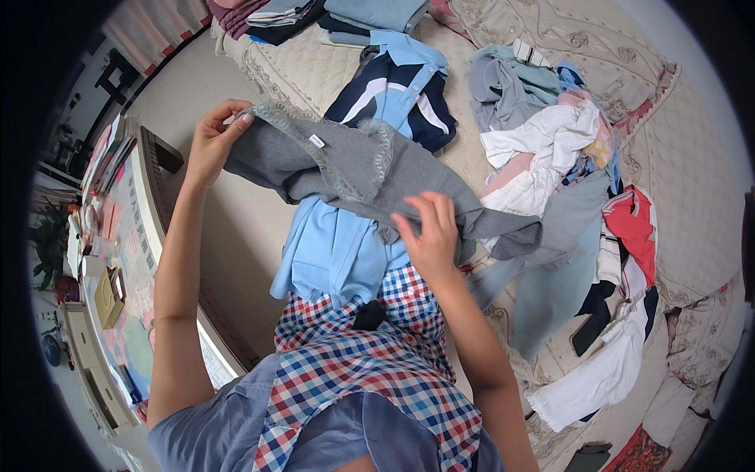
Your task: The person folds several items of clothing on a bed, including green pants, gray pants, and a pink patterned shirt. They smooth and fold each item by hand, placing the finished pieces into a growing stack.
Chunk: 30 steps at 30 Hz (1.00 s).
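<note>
My left hand (pixel 221 138) pinches one end of a grey garment with lace trim (pixel 413 171), raised over my lap. A small white tag shows inside the lace-edged neckline. Over the middle of the garment is my right hand (pixel 433 230), its fingers spread and curved; whether they touch the cloth is not clear. Light blue cloth (pixel 336 248) hangs across my checked apron (pixel 360 360), partly hidden by the grey garment. Beyond it, a navy, white and light blue polo shirt (pixel 407 94) lies on the quilted couch cover.
Folded clothes (pixel 377 15) are stacked at the couch's far end. A loose heap of clothes (pixel 542 135) lies to the right, with a red garment (pixel 631 227) and a white garment (pixel 596 371) nearer. At left stands a table (pixel 141 236) bearing a paper bag (pixel 109 298) and books.
</note>
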Each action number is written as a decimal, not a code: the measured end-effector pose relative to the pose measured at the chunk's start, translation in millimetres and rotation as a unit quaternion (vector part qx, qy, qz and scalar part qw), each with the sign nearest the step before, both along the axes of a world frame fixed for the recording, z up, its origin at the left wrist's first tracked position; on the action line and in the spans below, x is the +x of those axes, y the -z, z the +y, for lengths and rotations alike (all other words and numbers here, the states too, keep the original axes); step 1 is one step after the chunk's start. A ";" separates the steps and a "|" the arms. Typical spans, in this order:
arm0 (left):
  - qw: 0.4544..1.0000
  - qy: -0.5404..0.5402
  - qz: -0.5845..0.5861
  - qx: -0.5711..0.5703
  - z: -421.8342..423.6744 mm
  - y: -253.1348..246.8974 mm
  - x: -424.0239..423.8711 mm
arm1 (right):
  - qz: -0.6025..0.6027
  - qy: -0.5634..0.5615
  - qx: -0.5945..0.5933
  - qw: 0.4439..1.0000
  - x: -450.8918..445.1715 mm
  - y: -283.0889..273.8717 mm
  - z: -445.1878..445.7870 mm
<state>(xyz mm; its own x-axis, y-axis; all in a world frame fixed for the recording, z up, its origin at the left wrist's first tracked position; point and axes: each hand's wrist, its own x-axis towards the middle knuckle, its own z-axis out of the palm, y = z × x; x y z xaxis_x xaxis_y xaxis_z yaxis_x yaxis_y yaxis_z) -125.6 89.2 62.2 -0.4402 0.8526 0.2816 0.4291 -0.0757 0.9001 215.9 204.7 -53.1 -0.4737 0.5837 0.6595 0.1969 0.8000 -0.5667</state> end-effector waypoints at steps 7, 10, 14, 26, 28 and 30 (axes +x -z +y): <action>1.000 0.000 -0.022 0.010 1.3 -1.1 7.5 | -0.083 -0.041 -0.005 0.996 -29.7 2.9 17.6; 0.999 0.007 -0.028 0.016 -0.2 0.0 6.6 | -0.089 -0.055 0.019 0.994 -32.2 3.6 19.4; 0.999 -0.004 -0.029 0.020 -3.6 0.8 5.3 | -0.044 -0.039 0.038 0.998 -25.2 -12.0 21.4; 0.982 0.036 0.107 0.152 -20.3 -64.7 59.0 | 0.071 -0.042 -0.134 0.988 54.5 -198.4 31.6; 0.981 0.045 -0.004 0.191 -40.3 -74.3 62.8 | 0.037 -0.091 -0.138 0.986 73.9 -231.4 17.3; 0.971 0.126 -0.048 0.198 -51.4 -92.3 71.7 | 0.010 -0.150 -0.096 0.984 95.6 -250.7 12.7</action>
<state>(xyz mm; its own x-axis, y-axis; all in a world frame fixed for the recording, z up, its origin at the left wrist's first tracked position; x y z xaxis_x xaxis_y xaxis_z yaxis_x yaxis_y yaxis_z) -53.9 37.8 154.5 -0.2727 0.7700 0.5769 0.2669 -0.5156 0.8142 311.5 217.4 197.6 -0.6310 0.5344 0.5624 -0.0450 0.6985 -0.7142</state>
